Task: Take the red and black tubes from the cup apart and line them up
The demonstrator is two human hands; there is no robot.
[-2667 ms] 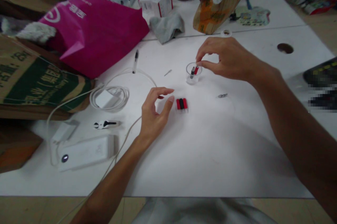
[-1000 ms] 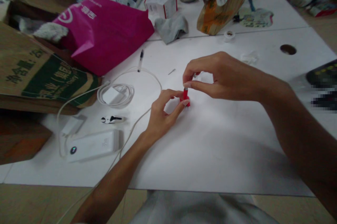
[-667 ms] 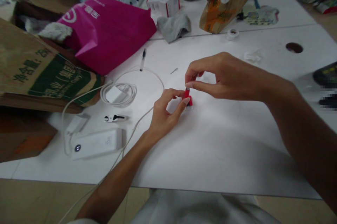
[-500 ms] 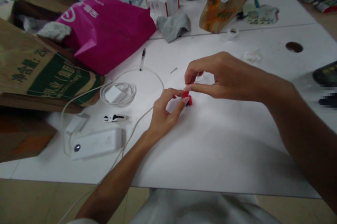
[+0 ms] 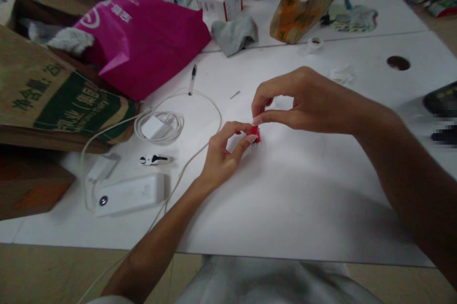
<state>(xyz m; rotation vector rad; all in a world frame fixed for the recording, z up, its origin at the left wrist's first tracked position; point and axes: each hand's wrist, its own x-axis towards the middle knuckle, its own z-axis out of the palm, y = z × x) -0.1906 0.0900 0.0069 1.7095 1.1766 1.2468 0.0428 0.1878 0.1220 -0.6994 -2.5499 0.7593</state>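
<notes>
Near the middle of the white table, a small red and black piece [image 5: 257, 136] shows several thin, shiny prongs along its lower edge. Its exact kind cannot be made out. My left hand [image 5: 228, 149] pinches its side between thumb and index finger. From above, my right hand [image 5: 282, 99] has thumb and fingertips closed at the red top of the piece, touching or nearly touching my left fingertips. The fingers hide much of it, and whether the right fingertips hold a separate part cannot be told. A tiny thin metal item [image 5: 235, 94] lies just beyond my hands.
Left of my hands lie a coiled white cable with a charger [image 5: 155, 127], clippers [image 5: 154, 159] and a white power bank [image 5: 130, 194]. A pen [image 5: 193, 79] lies beyond. Behind stand a magenta bag [image 5: 150, 37], a grey cloth [image 5: 234, 35] and a tape roll [image 5: 315, 44].
My right hand has shifted very slightly, and a bit more of the red piece shows between the fingers. My left hand keeps its pinch almost unmoved.
</notes>
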